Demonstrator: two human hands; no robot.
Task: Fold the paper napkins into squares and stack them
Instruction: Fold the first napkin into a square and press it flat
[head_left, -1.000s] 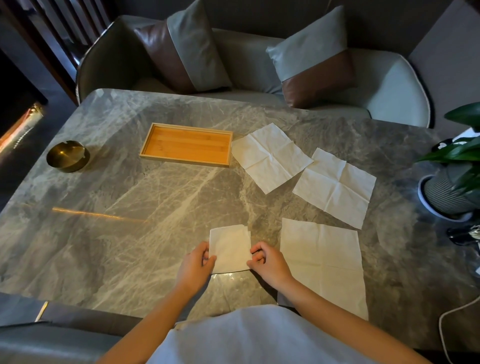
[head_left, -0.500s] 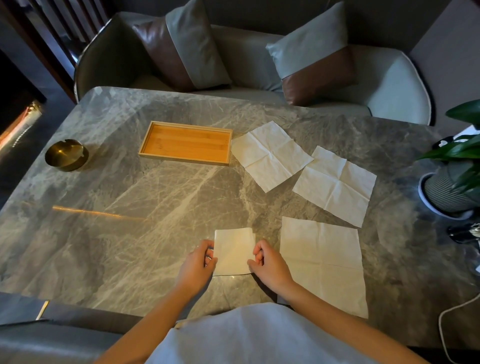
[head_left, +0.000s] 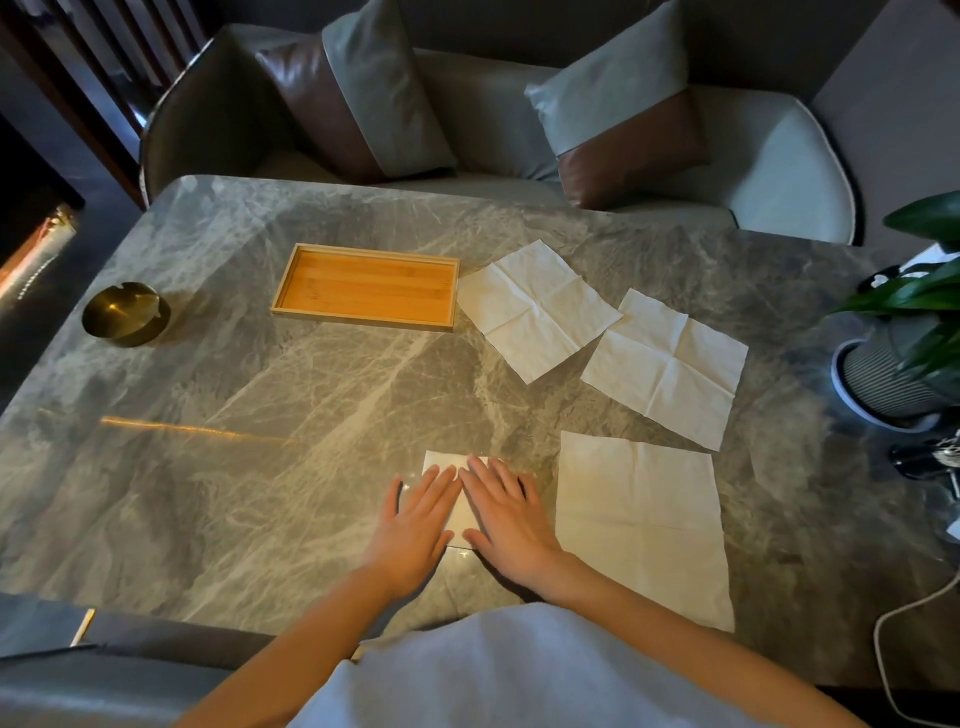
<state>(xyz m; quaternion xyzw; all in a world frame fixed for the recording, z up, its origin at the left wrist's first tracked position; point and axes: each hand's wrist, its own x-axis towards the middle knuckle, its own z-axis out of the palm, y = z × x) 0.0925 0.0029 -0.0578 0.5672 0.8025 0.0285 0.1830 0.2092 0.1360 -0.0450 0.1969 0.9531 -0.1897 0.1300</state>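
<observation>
Left hand (head_left: 415, 525) and right hand (head_left: 506, 512), fingers spread flat, gripping nothing, press folded napkin (head_left: 460, 512) on table (head_left: 260, 415) near edge, likely setting crease; three unfolded napkins (head_left: 641, 519) wait right.

So the tray (head_left: 365, 286) sits toward the table's (head_left: 234, 467) far edge, ashtray (head_left: 126, 313) by the left edge, three open napkins (head_left: 537, 307) (head_left: 666, 367) (head_left: 641, 525) toward the right edge.

No legible text or labels
</observation>
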